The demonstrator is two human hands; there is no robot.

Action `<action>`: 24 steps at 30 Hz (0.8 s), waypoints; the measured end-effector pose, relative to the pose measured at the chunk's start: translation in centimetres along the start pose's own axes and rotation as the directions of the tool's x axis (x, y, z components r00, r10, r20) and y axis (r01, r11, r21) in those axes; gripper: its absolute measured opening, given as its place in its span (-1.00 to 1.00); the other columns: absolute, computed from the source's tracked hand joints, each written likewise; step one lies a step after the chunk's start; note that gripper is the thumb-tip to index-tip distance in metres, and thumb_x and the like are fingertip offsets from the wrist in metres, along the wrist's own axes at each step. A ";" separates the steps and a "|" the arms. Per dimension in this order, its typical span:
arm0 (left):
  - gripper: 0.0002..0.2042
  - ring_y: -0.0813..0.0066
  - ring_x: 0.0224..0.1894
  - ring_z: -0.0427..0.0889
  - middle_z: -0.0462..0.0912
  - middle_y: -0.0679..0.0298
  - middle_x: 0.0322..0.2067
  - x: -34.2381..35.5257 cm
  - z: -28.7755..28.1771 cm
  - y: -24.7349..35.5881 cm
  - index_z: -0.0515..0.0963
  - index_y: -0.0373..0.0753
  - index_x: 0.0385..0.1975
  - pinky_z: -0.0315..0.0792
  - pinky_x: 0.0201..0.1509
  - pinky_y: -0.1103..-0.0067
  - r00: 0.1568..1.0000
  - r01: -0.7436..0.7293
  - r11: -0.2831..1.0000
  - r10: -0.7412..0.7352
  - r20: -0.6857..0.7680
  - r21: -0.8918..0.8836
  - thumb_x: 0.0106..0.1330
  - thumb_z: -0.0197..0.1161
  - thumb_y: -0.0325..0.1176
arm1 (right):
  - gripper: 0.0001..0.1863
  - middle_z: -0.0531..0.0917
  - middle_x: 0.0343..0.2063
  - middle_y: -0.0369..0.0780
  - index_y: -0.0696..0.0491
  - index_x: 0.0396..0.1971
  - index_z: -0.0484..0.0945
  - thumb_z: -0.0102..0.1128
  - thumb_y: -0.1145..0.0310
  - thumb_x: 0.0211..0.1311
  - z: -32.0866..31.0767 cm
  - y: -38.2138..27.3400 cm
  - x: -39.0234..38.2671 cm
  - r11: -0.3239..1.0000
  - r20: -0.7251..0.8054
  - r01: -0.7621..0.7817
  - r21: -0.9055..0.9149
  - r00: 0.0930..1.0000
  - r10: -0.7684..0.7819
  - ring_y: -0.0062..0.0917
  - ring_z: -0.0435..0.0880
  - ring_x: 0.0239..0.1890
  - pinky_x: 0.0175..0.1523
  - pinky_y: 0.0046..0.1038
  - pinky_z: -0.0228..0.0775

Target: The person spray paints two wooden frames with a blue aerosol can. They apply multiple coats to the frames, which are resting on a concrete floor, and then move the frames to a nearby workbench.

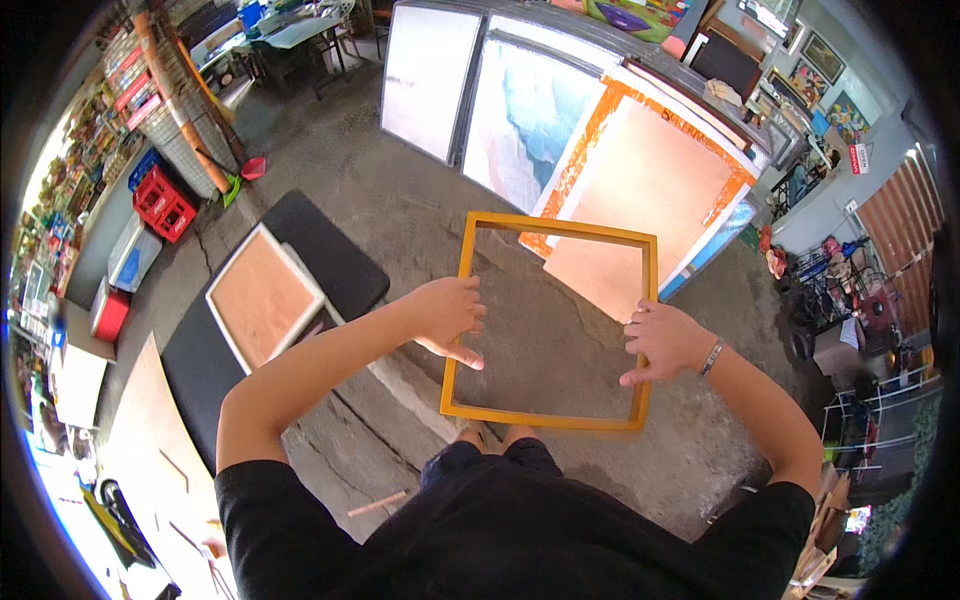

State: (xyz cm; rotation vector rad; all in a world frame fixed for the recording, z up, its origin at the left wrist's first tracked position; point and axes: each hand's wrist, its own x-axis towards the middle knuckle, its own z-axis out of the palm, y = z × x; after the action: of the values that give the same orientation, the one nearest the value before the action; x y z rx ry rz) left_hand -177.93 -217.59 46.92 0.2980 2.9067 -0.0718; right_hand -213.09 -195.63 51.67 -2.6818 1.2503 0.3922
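Between my two hands is an empty wooden picture frame (560,232), yellow-orange and rectangular, held out in front of my body. My left hand (447,318) grips its left side, thumb on the inner side and fingers around the bar. On the opposite bar, my right hand (665,342) is closed in the same way, a bracelet on its wrist. Concrete floor and my feet show through the opening. Past the frame's upper right corner, a pale wooden panel (650,170) with an orange painted border leans with other boards.
Two large canvases (425,80) lean beside the bordered panel. On the left, a white-edged wooden board (265,298) lies on a black tabletop (190,340). A red crate (163,205) stands farther left. A thin wooden stick (377,503) lies on the floor (400,200).
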 end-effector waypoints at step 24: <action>-0.15 0.31 -0.15 0.58 0.67 0.26 -0.34 7.6 -9.7 -76.1 0.76 -0.19 -0.33 0.36 0.24 0.29 0.976 0.211 0.967 -0.217 0.027 0.143 0.39 -0.18 0.55 | -0.30 0.51 -0.61 -0.26 -0.02 -0.77 0.61 0.16 -0.34 0.28 -20.0 67.2 35.8 0.986 -0.162 -0.036 -0.164 0.987 0.009 -0.36 0.52 -0.36 0.08 -0.29 0.32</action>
State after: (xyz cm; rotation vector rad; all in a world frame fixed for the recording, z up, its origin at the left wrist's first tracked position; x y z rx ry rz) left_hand -202.93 -289.88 56.66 0.0020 2.8854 -0.3129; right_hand -239.28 -269.61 57.90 -2.8935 1.3483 0.3004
